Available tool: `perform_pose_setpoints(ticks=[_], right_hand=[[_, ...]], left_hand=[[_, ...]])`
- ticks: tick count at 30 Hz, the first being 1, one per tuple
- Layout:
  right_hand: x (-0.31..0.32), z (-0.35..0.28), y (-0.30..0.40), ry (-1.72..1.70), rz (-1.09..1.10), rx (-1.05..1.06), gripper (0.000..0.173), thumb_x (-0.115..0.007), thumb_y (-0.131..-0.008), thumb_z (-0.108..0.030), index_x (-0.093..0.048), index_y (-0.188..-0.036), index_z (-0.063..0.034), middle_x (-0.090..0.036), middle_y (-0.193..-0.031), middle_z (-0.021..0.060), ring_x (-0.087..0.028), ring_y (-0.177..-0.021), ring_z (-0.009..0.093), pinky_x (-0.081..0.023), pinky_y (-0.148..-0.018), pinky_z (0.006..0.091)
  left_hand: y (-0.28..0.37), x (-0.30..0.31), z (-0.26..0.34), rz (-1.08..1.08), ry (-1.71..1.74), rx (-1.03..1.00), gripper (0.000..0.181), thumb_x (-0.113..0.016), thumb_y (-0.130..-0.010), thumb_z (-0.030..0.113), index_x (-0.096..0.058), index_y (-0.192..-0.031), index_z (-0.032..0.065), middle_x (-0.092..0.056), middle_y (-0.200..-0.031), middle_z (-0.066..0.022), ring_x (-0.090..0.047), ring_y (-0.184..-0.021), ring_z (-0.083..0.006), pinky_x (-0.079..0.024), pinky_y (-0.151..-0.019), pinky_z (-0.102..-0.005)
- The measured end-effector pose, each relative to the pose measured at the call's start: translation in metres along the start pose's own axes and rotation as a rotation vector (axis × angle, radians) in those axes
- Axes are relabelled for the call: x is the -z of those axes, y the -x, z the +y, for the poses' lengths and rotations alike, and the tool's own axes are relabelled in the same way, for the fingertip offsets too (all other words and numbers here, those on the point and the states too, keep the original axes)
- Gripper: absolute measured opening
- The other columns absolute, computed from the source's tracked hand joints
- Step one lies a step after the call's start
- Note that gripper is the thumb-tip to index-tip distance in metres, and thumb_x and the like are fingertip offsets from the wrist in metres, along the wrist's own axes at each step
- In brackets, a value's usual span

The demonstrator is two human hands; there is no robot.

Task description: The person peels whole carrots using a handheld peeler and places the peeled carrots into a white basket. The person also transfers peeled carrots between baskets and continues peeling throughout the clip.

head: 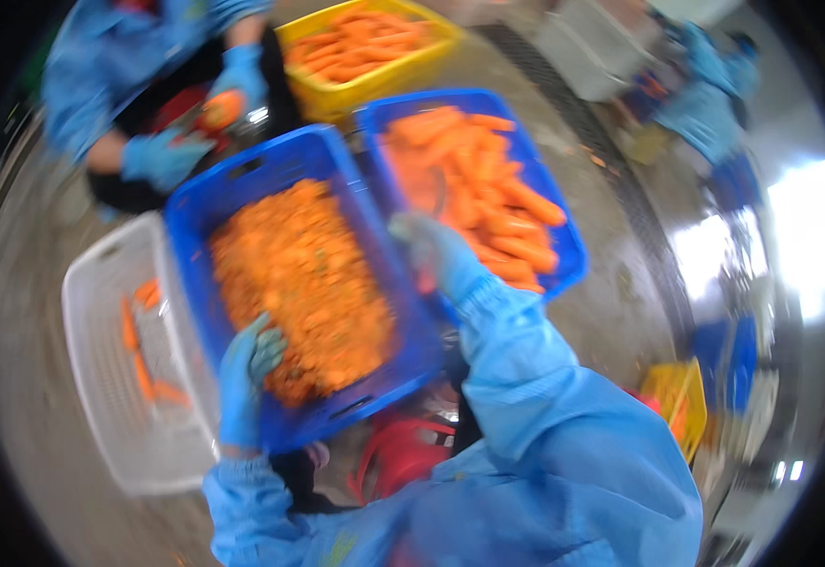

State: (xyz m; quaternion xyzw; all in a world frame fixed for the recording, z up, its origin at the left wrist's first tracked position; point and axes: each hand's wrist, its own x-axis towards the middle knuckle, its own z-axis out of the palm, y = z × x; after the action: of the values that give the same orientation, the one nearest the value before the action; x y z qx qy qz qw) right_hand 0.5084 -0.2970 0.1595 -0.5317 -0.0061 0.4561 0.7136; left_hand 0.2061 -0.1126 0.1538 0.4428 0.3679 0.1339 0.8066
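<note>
My left hand (250,365), in a blue glove, hangs over the near left side of a blue plastic crate (387,234). Its thumb stands apart from half-bent fingers, and no object shows in it. Orange carrot scraps (306,283) fill much of this crate. My gloved right hand (440,251) is blurred, above the near left part of a second blue crate (567,237). Its fingers curl around a small hand tool with a reddish handle (424,278); the blur hides its kind. Whole peeled-looking carrots (518,234) lie heaped in the second crate.
Left stands a white plastic basket (111,432) with a few carrot pieces (144,379). Opposite, a co-worker's gloved hands (238,78) hold a carrot. Behind is a yellow crate (384,74) of carrots. A red stool (405,457) sits below me; a floor drain grate (597,145) runs right.
</note>
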Motion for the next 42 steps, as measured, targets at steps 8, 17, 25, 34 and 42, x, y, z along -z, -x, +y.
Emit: perform_pose_setpoints(ticks=[8, 17, 25, 34, 42], right_hand=[[-0.097, 0.098, 0.064, 1.191, -0.467, -0.075, 0.040, -0.067, -0.087, -0.027, -0.062, -0.117, -0.0003, -0.071, -0.095, 0.0113, -0.068, -0.078, 0.018, -0.052, -0.069, 0.0310], [-0.113, 0.102, 0.040, 1.084, -0.304, -0.331, 0.033, -0.065, -0.088, -0.004, -0.061, -0.121, -0.0003, -0.065, -0.084, 0.0023, -0.054, -0.065, 0.006, -0.047, -0.058, 0.0203], [-0.106, 0.111, 0.020, 1.054, -0.265, -0.410, 0.039, -0.067, -0.086, -0.001, -0.059, -0.124, -0.0012, -0.067, -0.097, 0.0070, -0.062, -0.084, 0.011, -0.051, -0.078, 0.0236], [-0.112, 0.103, 0.035, 1.158, -0.433, -0.233, 0.039, -0.068, -0.084, -0.001, -0.059, -0.122, 0.0011, -0.068, -0.094, 0.0102, -0.065, -0.084, 0.015, -0.052, -0.077, 0.0271], [-0.116, 0.098, 0.046, 1.092, -0.392, 0.093, 0.040, -0.069, -0.085, -0.011, -0.059, -0.123, -0.0023, -0.069, -0.089, 0.0113, -0.066, -0.082, 0.011, -0.052, -0.075, 0.0264]], left_hand=[[-0.002, 0.223, -0.003, 0.743, 0.122, -0.277, 0.043, -0.054, -0.094, 0.020, -0.049, -0.132, 0.0016, -0.064, -0.105, -0.0115, -0.066, -0.089, -0.0222, -0.054, -0.077, -0.0326], [-0.054, 0.328, -0.116, 0.790, -1.150, 0.236, 0.041, -0.062, -0.081, 0.024, -0.055, -0.116, 0.0037, -0.065, -0.101, -0.0190, -0.063, -0.095, -0.0372, -0.050, -0.081, -0.0446], [-0.116, 0.365, -0.172, 0.794, -1.582, 0.221, 0.037, -0.064, -0.076, 0.016, -0.060, -0.111, 0.0049, -0.067, -0.087, -0.0147, -0.067, -0.076, -0.0323, -0.053, -0.067, -0.0445], [-0.068, 0.317, -0.092, 0.853, -1.038, 0.190, 0.045, -0.076, -0.069, 0.029, -0.060, -0.100, 0.0006, -0.067, -0.082, -0.0162, -0.067, -0.078, -0.0303, -0.052, -0.070, -0.0407], [0.028, 0.163, 0.042, 0.668, -0.510, -0.274, 0.053, -0.073, -0.082, 0.027, -0.052, -0.118, -0.0053, -0.062, -0.103, -0.0110, -0.060, -0.090, -0.0149, -0.050, -0.077, -0.0291]])
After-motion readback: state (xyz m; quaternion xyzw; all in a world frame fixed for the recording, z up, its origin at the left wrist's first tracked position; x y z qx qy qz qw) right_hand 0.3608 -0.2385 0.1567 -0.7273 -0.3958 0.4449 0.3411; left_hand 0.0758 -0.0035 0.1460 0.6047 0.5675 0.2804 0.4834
